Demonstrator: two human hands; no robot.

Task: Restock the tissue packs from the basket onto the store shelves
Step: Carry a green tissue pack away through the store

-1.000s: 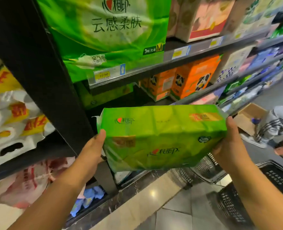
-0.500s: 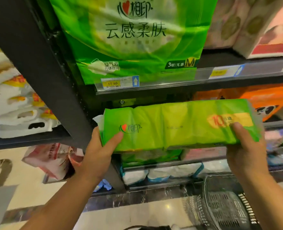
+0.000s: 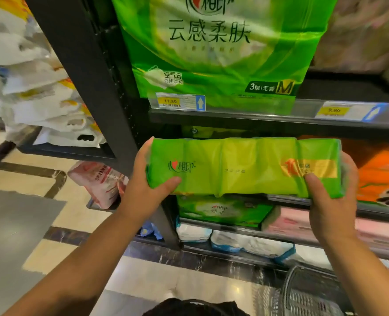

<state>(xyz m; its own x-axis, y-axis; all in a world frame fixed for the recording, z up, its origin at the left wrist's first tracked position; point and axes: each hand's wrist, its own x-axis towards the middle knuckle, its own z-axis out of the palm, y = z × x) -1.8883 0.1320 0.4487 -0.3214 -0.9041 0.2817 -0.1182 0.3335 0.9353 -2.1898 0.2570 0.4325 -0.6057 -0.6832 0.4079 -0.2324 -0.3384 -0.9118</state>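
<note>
Cropped, covered and smeared parts
The large green pack [image 3: 223, 53] on the upper shelf [image 3: 257, 118] is cut off by the top edge; the tissue pack [image 3: 241, 167] covers most fingers of the left grip [image 3: 143, 188] and right grip [image 3: 330, 201] and the shelf space behind it. The basket [image 3: 307, 295] is cropped at the bottom edge and blurred. Fine print on the price tag [image 3: 179, 101] is too small to read, and the white bags [image 3: 40, 76] at left are smeared

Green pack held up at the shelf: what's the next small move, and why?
Probably push the pack straight in under the upper shelf: the left hand and right hand grip its ends, and it sits level just below that shelf's edge.
</note>
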